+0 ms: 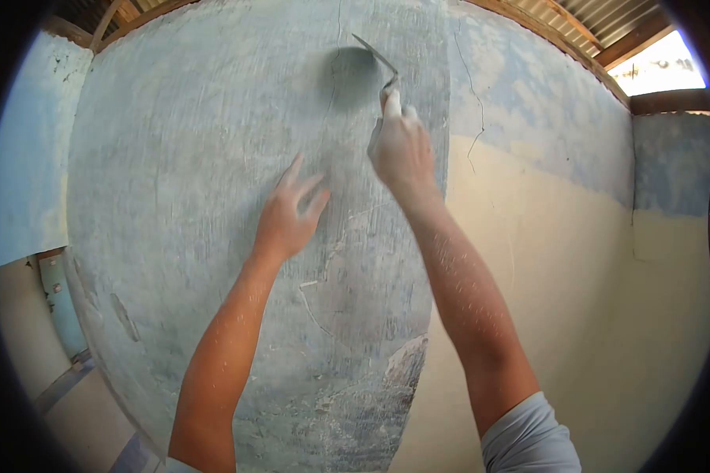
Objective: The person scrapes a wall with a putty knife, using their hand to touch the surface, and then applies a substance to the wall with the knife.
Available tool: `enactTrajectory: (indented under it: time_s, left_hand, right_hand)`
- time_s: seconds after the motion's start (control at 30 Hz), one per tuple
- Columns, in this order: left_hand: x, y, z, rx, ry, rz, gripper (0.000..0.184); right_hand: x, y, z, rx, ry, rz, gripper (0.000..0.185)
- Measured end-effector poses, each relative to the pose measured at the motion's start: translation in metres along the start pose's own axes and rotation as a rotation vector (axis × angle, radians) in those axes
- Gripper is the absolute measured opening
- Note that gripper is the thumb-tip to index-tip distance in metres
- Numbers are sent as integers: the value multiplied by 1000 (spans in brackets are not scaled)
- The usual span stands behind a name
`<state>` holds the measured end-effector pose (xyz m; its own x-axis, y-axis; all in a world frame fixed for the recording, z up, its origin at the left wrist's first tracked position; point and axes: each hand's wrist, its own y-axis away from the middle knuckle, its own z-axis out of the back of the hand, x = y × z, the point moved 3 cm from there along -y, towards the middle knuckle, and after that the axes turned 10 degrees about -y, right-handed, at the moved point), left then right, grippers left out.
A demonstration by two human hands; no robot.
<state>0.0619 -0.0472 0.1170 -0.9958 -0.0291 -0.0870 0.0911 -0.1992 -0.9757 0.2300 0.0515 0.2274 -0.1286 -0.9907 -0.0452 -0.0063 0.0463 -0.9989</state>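
While right hand [405, 148] grips trowel [377, 54], left hand [289, 214] is free, fingers splayed.
Trowel near wall [173, 158] top edge.

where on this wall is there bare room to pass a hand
Free: grey wall left of the left hand, and cream wall right of the right forearm. Crowded: top middle, where the right hand holds a bladed tool.

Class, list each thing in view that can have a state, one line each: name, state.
Right hand: closed around the tool's handle
Bladed tool: gripped, tilted, blade pointing up and left
Left hand: open, fingers spread, empty; wall contact unclear
Forearms: flecked with pale specks
Grey wall section: streaked, patchy
Wall section on the right: painted cream below, patchy blue above, cracked
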Motion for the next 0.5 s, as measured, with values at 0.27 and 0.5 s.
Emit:
enactTrajectory:
  time_s: [0.27,0.5]
  left_hand:
    - [94,171,-64,-102,-588,-40,64]
    - [102,188,-71,-195,-512,-23,57]
  right_hand:
    - [30,-71,13,99,496,172,24]
    - [25,-141,-11,21,607,243,24]
